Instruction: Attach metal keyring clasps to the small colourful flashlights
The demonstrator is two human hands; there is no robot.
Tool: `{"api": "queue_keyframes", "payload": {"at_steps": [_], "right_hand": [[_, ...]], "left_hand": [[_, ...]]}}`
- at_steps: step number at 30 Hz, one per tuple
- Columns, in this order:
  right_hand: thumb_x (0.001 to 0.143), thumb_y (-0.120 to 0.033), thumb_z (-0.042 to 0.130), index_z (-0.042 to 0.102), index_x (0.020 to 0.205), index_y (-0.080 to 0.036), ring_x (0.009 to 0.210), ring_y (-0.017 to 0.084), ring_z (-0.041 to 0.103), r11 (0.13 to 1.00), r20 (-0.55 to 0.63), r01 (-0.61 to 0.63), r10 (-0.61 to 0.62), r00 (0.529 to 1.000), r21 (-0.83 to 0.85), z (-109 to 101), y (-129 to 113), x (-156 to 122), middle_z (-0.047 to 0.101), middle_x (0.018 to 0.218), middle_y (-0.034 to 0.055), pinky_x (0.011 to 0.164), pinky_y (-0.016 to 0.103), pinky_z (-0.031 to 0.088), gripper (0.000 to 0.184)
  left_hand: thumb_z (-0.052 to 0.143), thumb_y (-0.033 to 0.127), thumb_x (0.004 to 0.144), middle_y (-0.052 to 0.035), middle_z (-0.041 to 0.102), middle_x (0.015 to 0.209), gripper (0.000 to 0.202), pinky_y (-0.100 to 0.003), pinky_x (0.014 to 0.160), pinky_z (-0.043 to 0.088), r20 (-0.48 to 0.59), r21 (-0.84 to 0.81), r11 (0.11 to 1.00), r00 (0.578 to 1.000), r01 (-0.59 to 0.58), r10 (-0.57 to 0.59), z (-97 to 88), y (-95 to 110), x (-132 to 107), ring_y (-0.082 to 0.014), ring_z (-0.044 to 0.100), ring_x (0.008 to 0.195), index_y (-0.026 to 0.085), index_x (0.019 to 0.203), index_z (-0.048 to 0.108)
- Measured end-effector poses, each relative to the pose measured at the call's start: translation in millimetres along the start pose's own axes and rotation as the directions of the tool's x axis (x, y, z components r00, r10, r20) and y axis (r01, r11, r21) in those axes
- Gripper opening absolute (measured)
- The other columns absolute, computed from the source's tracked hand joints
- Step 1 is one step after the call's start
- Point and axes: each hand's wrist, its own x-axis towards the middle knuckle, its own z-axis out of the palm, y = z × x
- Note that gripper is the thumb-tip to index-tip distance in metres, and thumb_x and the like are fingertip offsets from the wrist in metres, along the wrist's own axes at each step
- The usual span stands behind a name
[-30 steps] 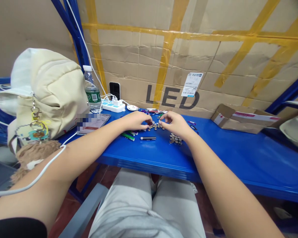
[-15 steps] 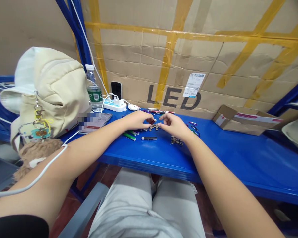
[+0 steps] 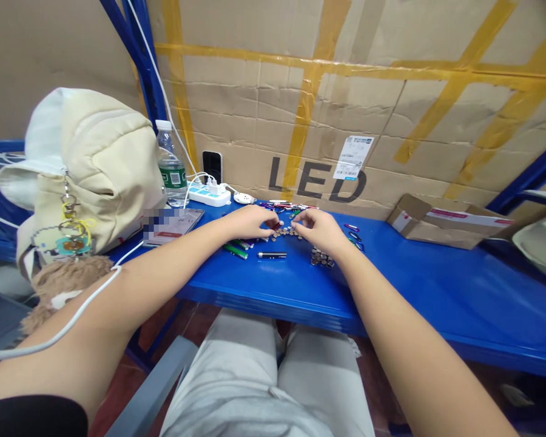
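Note:
My left hand (image 3: 248,221) and my right hand (image 3: 318,229) rest on the blue shelf (image 3: 437,285), fingertips meeting over a small heap of round button cells (image 3: 287,231). Both hands have their fingers curled and pinched at the heap; what each pinches is too small to make out. A second cluster of stacked cells (image 3: 322,258) sits just under my right wrist. A dark slim pen light (image 3: 272,255) lies in front of my hands, and green ones (image 3: 235,248) lie by my left wrist. More coloured pen lights (image 3: 287,206) are strewn behind the heap.
A cream backpack (image 3: 91,170) with a key charm stands at the left, beside a water bottle (image 3: 171,167), a phone (image 3: 173,222) and a white power strip (image 3: 212,194). An open cardboard box (image 3: 441,220) sits at the right. A taped cardboard wall marked LED backs the shelf.
My hands stay at the heap of cells with only small finger movements. The view has shifted slightly.

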Motion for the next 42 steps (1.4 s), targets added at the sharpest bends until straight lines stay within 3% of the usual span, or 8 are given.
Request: {"api": "queue_keyframes", "payload": {"at_steps": [2, 9, 13, 16, 21, 26, 34, 42], "right_hand": [[0.079, -0.033, 0.060, 0.067, 0.083, -0.017, 0.066, 0.014, 0.053, 0.996, -0.065, 0.059, -0.054, 0.996, 0.072, -3.0, -3.4, -1.1, 0.062, 0.072, 0.0023, 0.062, 0.027, 0.040, 0.018], [0.082, -0.034, 0.059, 0.066, 0.087, -0.018, 0.065, 0.014, 0.052, 0.978, -0.035, 0.163, -0.160, 0.986, 0.129, 3.2, -13.7, -2.1, 0.060, 0.072, 0.0022, 0.062, 0.027, 0.041, 0.019], [0.080, -0.034, 0.060, 0.066, 0.101, -0.017, 0.066, 0.015, 0.054, 0.997, -0.070, 0.025, -0.020, 0.997, 0.074, -12.3, 2.9, -0.3, 0.065, 0.078, 0.0036, 0.063, 0.028, 0.042, 0.028], [0.078, -0.030, 0.060, 0.069, 0.091, -0.016, 0.073, 0.018, 0.058, 0.981, -0.107, -0.172, 0.162, 0.981, -0.085, -31.6, 27.1, -0.9, 0.068, 0.081, 0.0057, 0.066, 0.029, 0.042, 0.021], [0.073, -0.025, 0.065, 0.069, 0.074, -0.018, 0.070, 0.018, 0.061, 0.914, 0.048, -0.332, 0.352, 0.935, -0.232, -47.8, 52.2, -6.3, 0.070, 0.076, 0.0054, 0.062, 0.028, 0.042, 0.009], [0.073, -0.027, 0.066, 0.072, 0.075, -0.020, 0.070, 0.018, 0.063, 0.920, 0.117, -0.267, 0.311, 0.943, -0.287, -39.6, 51.9, -5.2, 0.072, 0.079, 0.0055, 0.059, 0.026, 0.043, 0.010], [0.076, -0.027, 0.064, 0.073, 0.089, -0.021, 0.084, 0.018, 0.064, 0.850, 0.135, -0.337, 0.420, 0.898, -0.404, -39.8, 70.2, -3.1, 0.073, 0.093, 0.0048, 0.068, 0.025, 0.043, 0.017], [0.084, -0.031, 0.056, 0.072, 0.100, -0.023, 0.100, 0.024, 0.058, 0.853, 0.041, -0.190, 0.239, 0.970, -0.486, -13.4, 54.3, 8.1, 0.065, 0.107, 0.0095, 0.081, 0.033, 0.043, 0.024]], "left_hand": [[0.059, 0.028, 0.080, -0.0033, 0.072, 0.095, 0.027, -0.024, 0.076, 0.044, 0.002, -0.026, 1.000, 1.000, -0.001, 0.001, 0.4, 0.3, -0.3, -0.0160, 0.065, 0.085, 0.019, 0.104, 0.065], [0.059, 0.025, 0.079, -0.0018, 0.071, 0.097, 0.022, -0.023, 0.078, 0.045, -0.031, -0.189, 0.981, 0.999, -0.040, 0.035, 2.9, 1.6, 0.6, -0.0144, 0.064, 0.088, 0.019, 0.099, 0.066], [0.060, 0.027, 0.078, -0.0030, 0.071, 0.099, 0.023, -0.024, 0.077, 0.045, -0.022, -0.166, 0.986, 1.000, 0.010, -0.014, 2.1, -0.9, 0.8, -0.0149, 0.064, 0.088, 0.018, 0.098, 0.066], [0.059, 0.028, 0.078, -0.0032, 0.070, 0.098, 0.021, -0.024, 0.074, 0.044, -0.007, -0.127, 0.991, 0.999, 0.044, -0.045, 0.6, -3.0, 0.2, -0.0143, 0.063, 0.083, 0.017, 0.095, 0.066], [0.058, 0.029, 0.079, -0.0032, 0.070, 0.094, 0.022, -0.023, 0.070, 0.042, 0.032, -0.113, 0.992, 0.998, 0.057, -0.054, -0.2, -4.6, -0.5, -0.0136, 0.062, 0.079, 0.017, 0.096, 0.066], [0.059, 0.034, 0.079, -0.0041, 0.070, 0.099, 0.028, -0.023, 0.073, 0.042, 0.048, -0.124, 0.991, 0.998, 0.043, -0.037, 1.4, -6.5, 0.5, -0.0147, 0.063, 0.085, 0.017, 0.100, 0.066], [0.058, 0.033, 0.080, -0.0032, 0.070, 0.104, 0.030, -0.023, 0.076, 0.042, 0.056, -0.107, 0.993, 0.998, 0.046, -0.040, 1.8, -7.9, 0.4, -0.0145, 0.063, 0.089, 0.019, 0.106, 0.065], [0.058, 0.033, 0.080, -0.0019, 0.071, 0.098, 0.024, -0.023, 0.075, 0.042, 0.058, -0.137, 0.990, 0.998, 0.023, -0.015, 3.4, -7.3, 1.3, -0.0144, 0.062, 0.085, 0.020, 0.098, 0.067]]}}
